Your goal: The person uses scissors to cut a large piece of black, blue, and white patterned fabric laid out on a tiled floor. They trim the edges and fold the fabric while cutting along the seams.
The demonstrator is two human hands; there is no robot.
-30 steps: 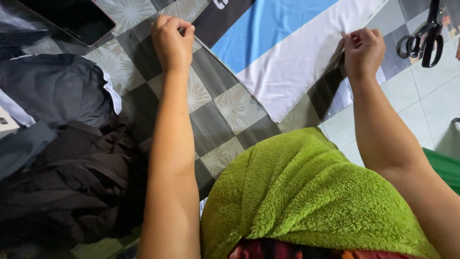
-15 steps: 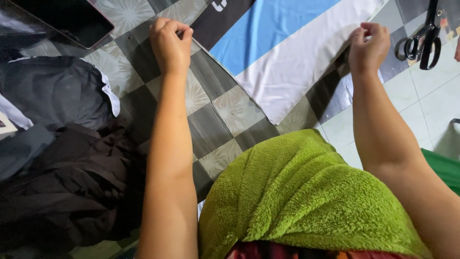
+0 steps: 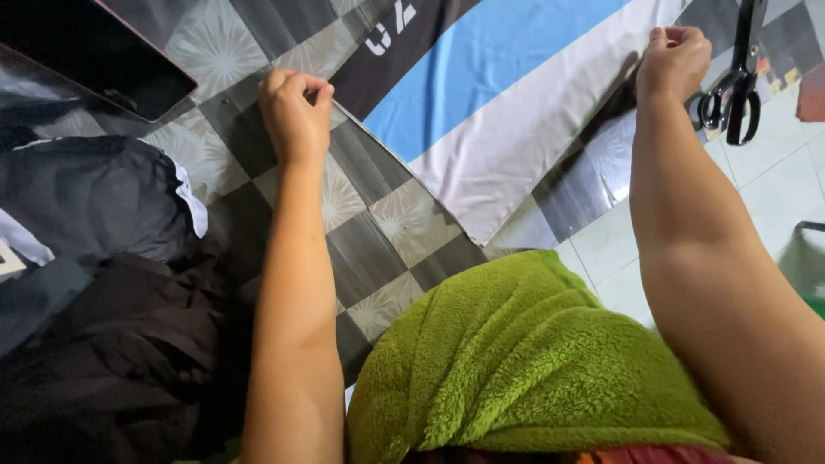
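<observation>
Head view: both hands, left (image 3: pixel 296 112) and right (image 3: pixel 673 60), pinch closed on opposite edges of the blue-white-black striped cloth panel (image 3: pixel 507 112), stretched diagonally between them on the checkered floor mat (image 3: pixel 378 232); black scissors (image 3: pixel 735 86) lie just right.

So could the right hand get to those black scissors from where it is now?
Probably yes. The right hand pinches the edge of the striped fabric, and the scissors lie just beside it on the mat, with nothing between them. It would have to let go of the fabric first.
</observation>
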